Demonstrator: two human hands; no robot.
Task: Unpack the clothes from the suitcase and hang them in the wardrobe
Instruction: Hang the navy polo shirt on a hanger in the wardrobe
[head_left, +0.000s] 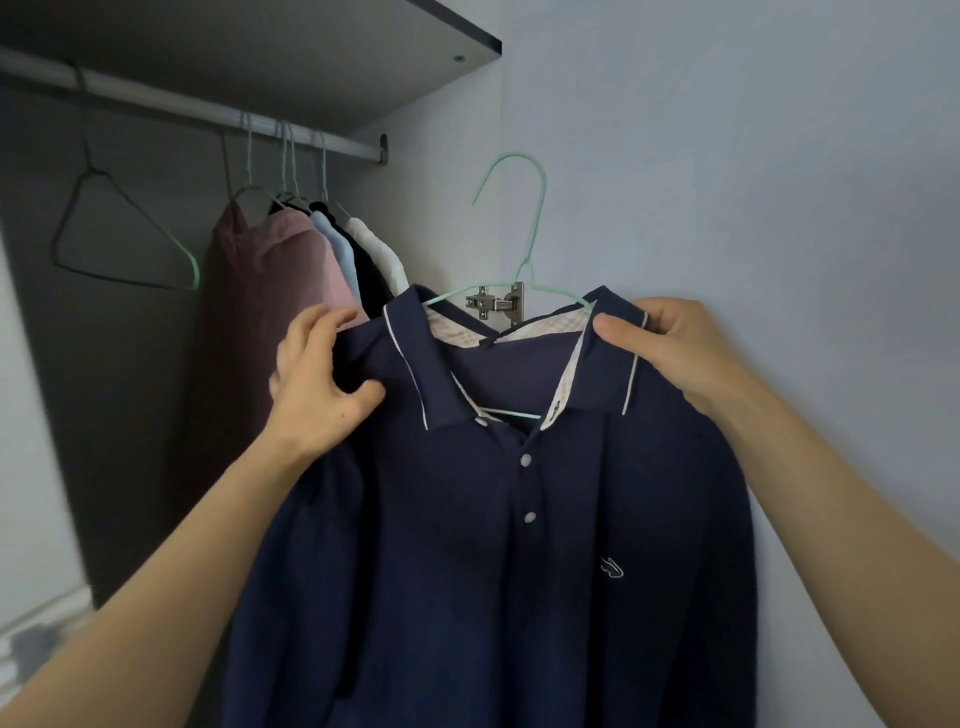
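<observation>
Centre frame, a left hand (322, 384) and right hand (670, 348) grip a navy polo shirt (493, 545) by its shoulders. It sits on a green hanger (537, 218); clothes (291, 260) hang upper left.

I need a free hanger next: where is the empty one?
The empty dark wire hanger with a mint-green arm hangs on the wardrobe rail at upper left, left of the hung pink shirt.
</observation>
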